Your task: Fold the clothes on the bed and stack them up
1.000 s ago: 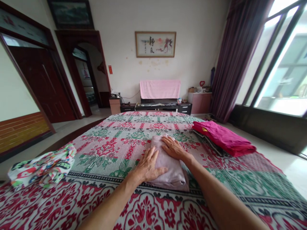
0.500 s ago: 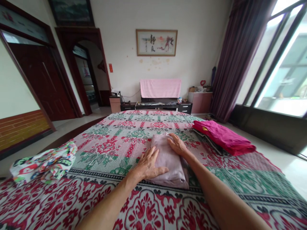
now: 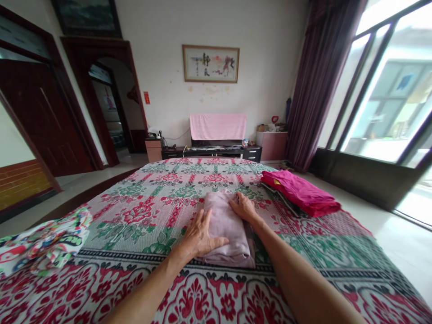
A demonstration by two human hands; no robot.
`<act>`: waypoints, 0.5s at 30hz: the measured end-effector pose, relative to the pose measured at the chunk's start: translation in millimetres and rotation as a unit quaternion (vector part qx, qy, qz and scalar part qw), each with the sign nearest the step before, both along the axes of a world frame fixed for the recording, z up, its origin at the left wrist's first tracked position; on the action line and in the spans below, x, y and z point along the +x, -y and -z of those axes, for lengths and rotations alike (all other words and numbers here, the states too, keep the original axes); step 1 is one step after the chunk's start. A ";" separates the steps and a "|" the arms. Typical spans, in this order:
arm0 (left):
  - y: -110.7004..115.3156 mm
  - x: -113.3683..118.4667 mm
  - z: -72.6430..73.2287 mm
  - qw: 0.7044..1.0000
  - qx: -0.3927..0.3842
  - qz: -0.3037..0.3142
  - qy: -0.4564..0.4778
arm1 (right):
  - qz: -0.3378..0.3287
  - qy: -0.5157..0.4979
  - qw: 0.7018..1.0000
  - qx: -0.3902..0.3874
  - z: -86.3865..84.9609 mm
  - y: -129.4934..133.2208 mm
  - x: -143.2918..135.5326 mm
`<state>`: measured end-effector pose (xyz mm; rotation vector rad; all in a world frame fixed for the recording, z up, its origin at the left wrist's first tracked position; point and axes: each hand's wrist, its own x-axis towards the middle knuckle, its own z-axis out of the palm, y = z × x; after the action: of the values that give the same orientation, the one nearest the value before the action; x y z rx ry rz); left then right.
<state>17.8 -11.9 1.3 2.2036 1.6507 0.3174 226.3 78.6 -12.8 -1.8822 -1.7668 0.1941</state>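
A folded mauve cloth lies in the middle of a bed with a red, green and white flowered cover. My left hand rests flat on the cloth's near left side, fingers spread. At the cloth's far right edge sits my right hand, fingers curled on the fabric. Neither hand lifts the cloth.
A folded magenta garment lies on dark cloth at the bed's right side. A crumpled multicoloured cloth sits at the left edge. Beyond the bed stand a low cabinet with a pink-draped screen, dark doors on the left and a large window on the right.
My right hand has slid from the top of the cloth to its far right edge. The view has turned slightly right. My left hand has stayed put.
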 end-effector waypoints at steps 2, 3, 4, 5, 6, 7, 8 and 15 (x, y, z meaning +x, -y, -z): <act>-0.3 1.6 -1.1 1.000 0.003 -0.007 -0.011 | -0.006 -0.031 0.999 0.012 0.3 -1.9 0.2; -0.3 1.7 -2.6 1.000 0.006 -0.009 -0.014 | -0.009 -0.055 0.998 0.019 0.3 -3.1 0.1; -0.1 1.3 -4.9 1.000 0.013 -0.012 -0.013 | -0.014 -0.080 0.996 0.025 0.0 -4.3 -0.2; 0.3 0.3 -7.9 1.000 0.022 -0.016 -0.011 | -0.020 -0.101 0.994 0.030 -0.7 -5.4 -0.5; 0.8 -1.2 -11.3 0.999 0.032 -0.023 -0.007 | -0.026 -0.117 0.992 0.034 -1.7 -6.4 -1.0; 1.2 -2.8 -15.0 0.999 0.038 -0.032 -0.003 | -0.031 -0.128 0.991 0.036 -2.9 -7.2 -1.6; 1.6 -4.5 -18.2 0.998 0.040 -0.044 -0.001 | -0.032 -0.136 0.990 0.038 -4.2 -7.9 -2.1; -0.3 -8.2 -15.6 0.996 0.063 -0.060 -0.012 | -0.011 -0.273 0.962 0.022 -2.1 -13.0 -1.4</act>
<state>9.6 -11.6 16.9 2.2115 1.8261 0.4401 224.8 91.7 -10.7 -1.5772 -1.3968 0.6123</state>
